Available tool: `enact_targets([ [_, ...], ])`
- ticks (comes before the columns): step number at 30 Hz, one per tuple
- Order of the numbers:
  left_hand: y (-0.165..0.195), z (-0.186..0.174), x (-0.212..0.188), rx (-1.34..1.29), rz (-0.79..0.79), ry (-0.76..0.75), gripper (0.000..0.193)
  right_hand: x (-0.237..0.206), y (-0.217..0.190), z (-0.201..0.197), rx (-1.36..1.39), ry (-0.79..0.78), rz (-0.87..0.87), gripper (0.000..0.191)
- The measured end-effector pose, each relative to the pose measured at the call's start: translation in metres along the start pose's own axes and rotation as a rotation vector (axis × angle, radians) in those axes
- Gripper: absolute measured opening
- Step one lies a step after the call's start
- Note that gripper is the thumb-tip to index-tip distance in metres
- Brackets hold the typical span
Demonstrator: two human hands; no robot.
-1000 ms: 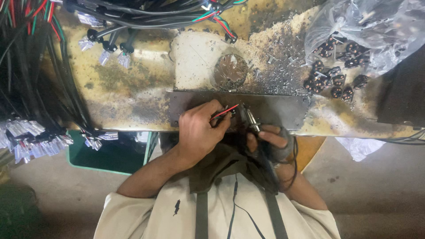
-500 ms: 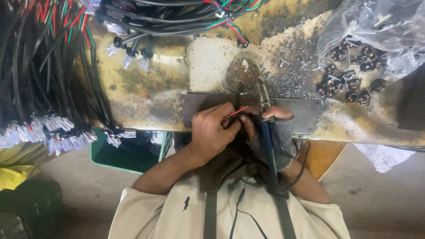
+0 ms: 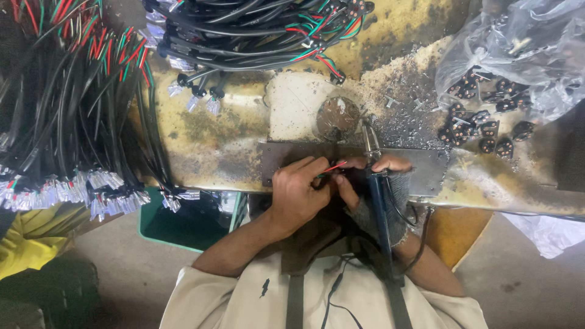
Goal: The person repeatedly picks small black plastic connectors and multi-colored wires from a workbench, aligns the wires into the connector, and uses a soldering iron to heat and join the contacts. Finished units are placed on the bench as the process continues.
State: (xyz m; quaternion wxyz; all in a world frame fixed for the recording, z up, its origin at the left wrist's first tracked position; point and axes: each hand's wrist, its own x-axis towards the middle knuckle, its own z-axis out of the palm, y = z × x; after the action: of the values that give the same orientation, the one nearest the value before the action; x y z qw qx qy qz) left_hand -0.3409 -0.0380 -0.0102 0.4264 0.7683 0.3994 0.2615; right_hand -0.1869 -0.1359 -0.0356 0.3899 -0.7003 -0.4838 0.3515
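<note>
Hidden or unclear: the wire bundles [image 3: 67,109] at the left are cut off by the left and top frame edges, so their full run is not seen. The joint being worked, at frame centre, is covered by the fingers; what the wire ends meet cannot be made out. The clear plastic bag [image 3: 524,42] at upper right is cut by the frame edge.

Fingers: the left hand [image 3: 298,195], just left of centre, is closed in a pinch on thin red and green wires [image 3: 332,169]. The right hand [image 3: 381,189], in a grey fingerless glove, is curled around the blue handle of a soldering iron [image 3: 373,176], whose metal tip points up-frame, just beside the wires. Both hands rest over a grey metal plate [image 3: 426,170] at the table's near edge.

Surface and room: the table [image 3: 207,134] is yellowed, stained and strewn with solder scraps. A round sponge pad [image 3: 337,116] lies just above the hands. Small black connectors [image 3: 481,131] are scattered at right, partly under the bag. A green bin [image 3: 183,225] is seen below the table edge at lower left, on a concrete floor [image 3: 122,268].
</note>
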Motion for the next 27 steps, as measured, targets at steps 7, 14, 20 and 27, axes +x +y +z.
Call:
enact_targets([
  [7, 0.005, 0.001, 0.001, -0.047, 0.051, 0.092, 0.017, -0.002, 0.002, -0.007, -0.348, 0.145, -0.256, 0.018],
  [14, -0.002, 0.006, -0.007, -0.193, 0.071, 0.157, 0.020, -0.006, 0.021, 0.002, 0.069, 0.189, -0.254, 0.045],
  [20, -0.004, 0.012, -0.012, -0.140, 0.097, 0.166, 0.016, -0.006, 0.033, 0.007, -0.005, 0.165, -0.035, 0.019],
  [27, 0.002, 0.003, -0.004, 0.043, 0.233, 0.044, 0.010, 0.000, 0.026, -0.003, -0.078, 0.090, -0.044, 0.005],
])
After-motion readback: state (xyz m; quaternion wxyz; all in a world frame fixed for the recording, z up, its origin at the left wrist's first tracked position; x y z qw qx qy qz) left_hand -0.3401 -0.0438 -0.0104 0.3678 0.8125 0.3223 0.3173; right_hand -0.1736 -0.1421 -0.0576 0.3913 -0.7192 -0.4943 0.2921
